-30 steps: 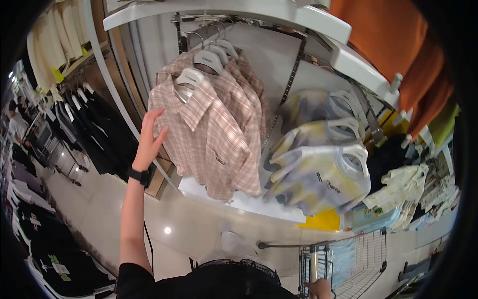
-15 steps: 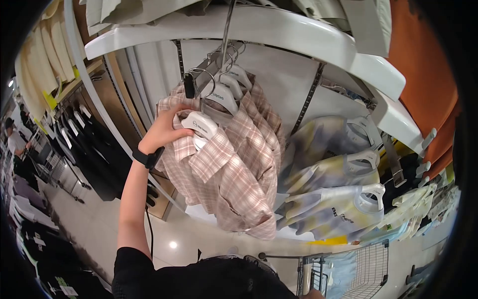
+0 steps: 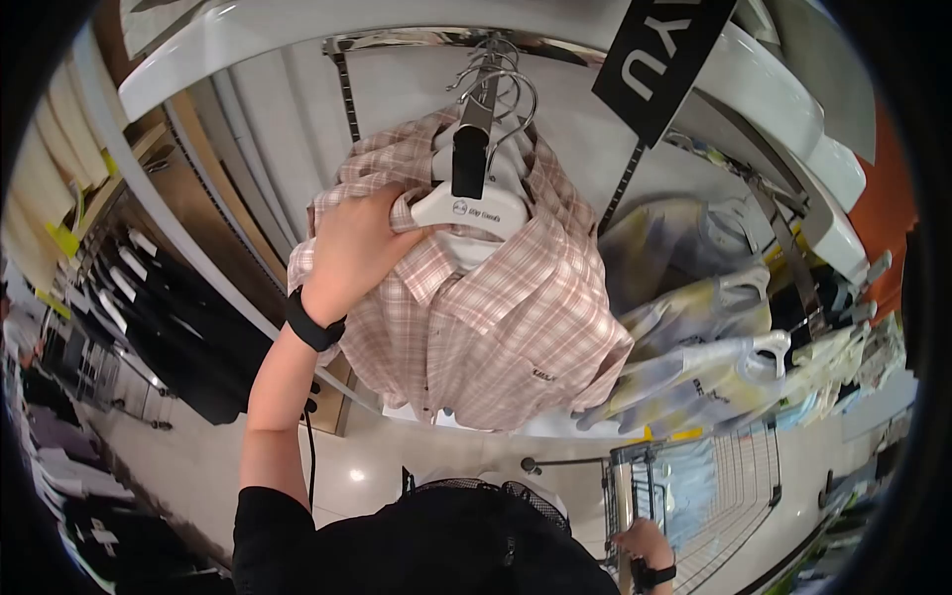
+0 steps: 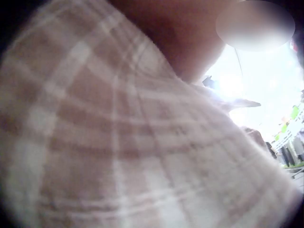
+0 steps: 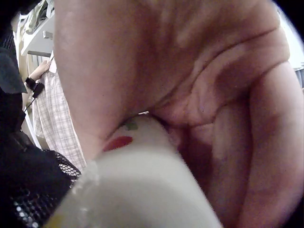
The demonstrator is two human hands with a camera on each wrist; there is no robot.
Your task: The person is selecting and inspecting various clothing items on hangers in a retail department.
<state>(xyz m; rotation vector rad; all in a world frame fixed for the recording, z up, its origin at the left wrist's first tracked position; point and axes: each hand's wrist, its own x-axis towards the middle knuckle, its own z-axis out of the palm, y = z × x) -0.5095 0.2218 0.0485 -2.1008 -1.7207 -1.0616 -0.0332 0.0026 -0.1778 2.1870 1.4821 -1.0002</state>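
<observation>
In the head view, my left hand [image 3: 357,248] grips the shoulder of the front pink plaid shirt [image 3: 496,337], thumb at the collar beside its white hanger [image 3: 471,210]. Its fingers go behind the collar, partly hidden. That hanger's hook is up at the rail [image 3: 476,129], close behind the black end cap. Plaid fabric [image 4: 118,123] fills most of the left wrist view. Low on the right, my right hand [image 3: 647,543] holds the shopping cart's handle [image 3: 624,496]. The right wrist view shows fingers curled round this white handle [image 5: 137,185] with red and green marks.
More plaid shirts hang behind the front one. Tie-dye shirts [image 3: 694,382] hang to the right, above the wire cart [image 3: 734,496] holding light blue cloth. A black sign [image 3: 664,64] juts down at top. Dark clothes [image 3: 178,327] hang at left beside a white post [image 3: 208,218].
My left hand, earlier raised with fingers apart beside the shirts, has reached in and taken the front shirt by its shoulder. The shirts now appear nearer and more central; my right hand stays at the cart.
</observation>
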